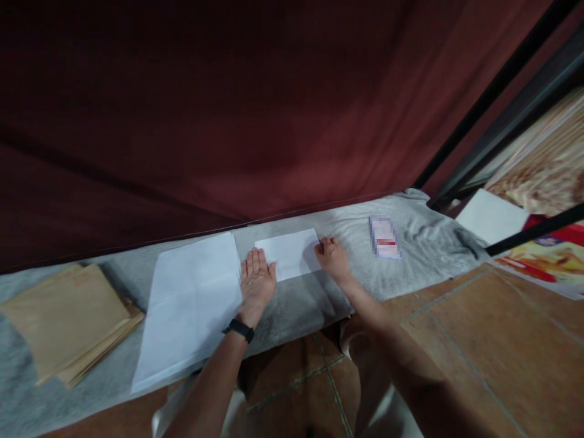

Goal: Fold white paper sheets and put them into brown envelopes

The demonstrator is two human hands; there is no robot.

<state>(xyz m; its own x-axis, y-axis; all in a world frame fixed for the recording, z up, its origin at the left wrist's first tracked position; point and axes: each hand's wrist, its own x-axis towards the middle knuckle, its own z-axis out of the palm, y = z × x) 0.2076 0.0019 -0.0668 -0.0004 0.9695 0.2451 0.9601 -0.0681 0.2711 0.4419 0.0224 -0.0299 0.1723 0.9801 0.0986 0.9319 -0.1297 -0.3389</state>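
Note:
A white sheet of paper, apparently folded (292, 252), lies crosswise on a grey cloth. My left hand (258, 277) rests flat over its left end, fingers stretched and close together, with a dark band around the wrist. At the right end, my right hand (334, 258) is closed, its fingers curled at the paper's edge. Left of my left hand lies a larger stack of white paper (191, 304). Further left are several brown paper envelopes (73, 316) in a loose pile. A small printed packet or card (385, 237), blurred out, lies to the right of my right hand.
The grey cloth (292, 316) covers a long narrow surface. Behind it hangs a dark red curtain (274, 134). Dark metal bars (493, 97) slant at the right, near a white panel (493, 216) and a colourful printed box (552, 252). Brown floor tiles (469, 328) lie below.

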